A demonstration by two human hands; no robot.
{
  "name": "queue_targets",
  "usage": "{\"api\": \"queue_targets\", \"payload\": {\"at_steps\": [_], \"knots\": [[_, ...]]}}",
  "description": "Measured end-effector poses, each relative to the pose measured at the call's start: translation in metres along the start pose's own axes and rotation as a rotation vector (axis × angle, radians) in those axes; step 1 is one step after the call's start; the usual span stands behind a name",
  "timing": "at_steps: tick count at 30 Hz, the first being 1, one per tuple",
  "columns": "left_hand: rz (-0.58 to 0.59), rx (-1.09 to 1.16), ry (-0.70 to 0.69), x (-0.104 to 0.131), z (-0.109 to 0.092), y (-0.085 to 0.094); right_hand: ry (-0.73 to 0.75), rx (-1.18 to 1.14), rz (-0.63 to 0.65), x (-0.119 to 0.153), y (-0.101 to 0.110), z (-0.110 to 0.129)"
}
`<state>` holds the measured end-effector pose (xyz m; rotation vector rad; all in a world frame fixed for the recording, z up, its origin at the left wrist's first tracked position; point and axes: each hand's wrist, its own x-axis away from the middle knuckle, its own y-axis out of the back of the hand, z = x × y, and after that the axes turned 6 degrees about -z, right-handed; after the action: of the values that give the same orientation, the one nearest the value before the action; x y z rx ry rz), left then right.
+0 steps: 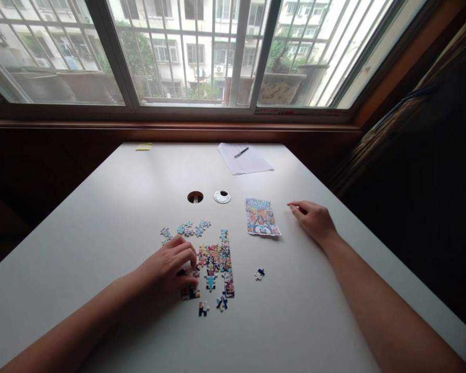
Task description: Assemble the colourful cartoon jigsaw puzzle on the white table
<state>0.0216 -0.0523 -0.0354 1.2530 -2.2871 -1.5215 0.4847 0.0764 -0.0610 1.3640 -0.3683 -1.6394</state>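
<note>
My left hand [176, 261] is at the left edge of a partly joined jigsaw puzzle [219, 256], its thumb and fingers curled about a small puzzle piece [196, 272]. The hand hides part of the puzzle's left side. Loose pieces [185, 228] lie beyond that hand in small clusters. Nearer me are a dark and white piece [203, 309] and another dark blue one [222, 303]. A single piece [260, 274] sits apart on the right. My right hand [314, 220] rests on the table, fingers loosely extended and nothing visible in them, beside a creased picture sheet [262, 217].
The white table [101, 207] reaches to a barred window [186, 52]. Papers [244, 161] with a pen [241, 152] on top lie at the far edge, and a yellow note [143, 147] at far left. A round hole [195, 197] and its metal cover [222, 196] are mid-table.
</note>
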Motion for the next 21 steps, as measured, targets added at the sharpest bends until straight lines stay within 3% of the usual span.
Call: {"api": "queue_targets", "payload": {"at_steps": [21], "knots": [[0.01, -0.02, -0.002, 0.0009, -0.0002, -0.0008, -0.012, 0.001, 0.013, 0.0001, 0.0006, 0.0015]]}}
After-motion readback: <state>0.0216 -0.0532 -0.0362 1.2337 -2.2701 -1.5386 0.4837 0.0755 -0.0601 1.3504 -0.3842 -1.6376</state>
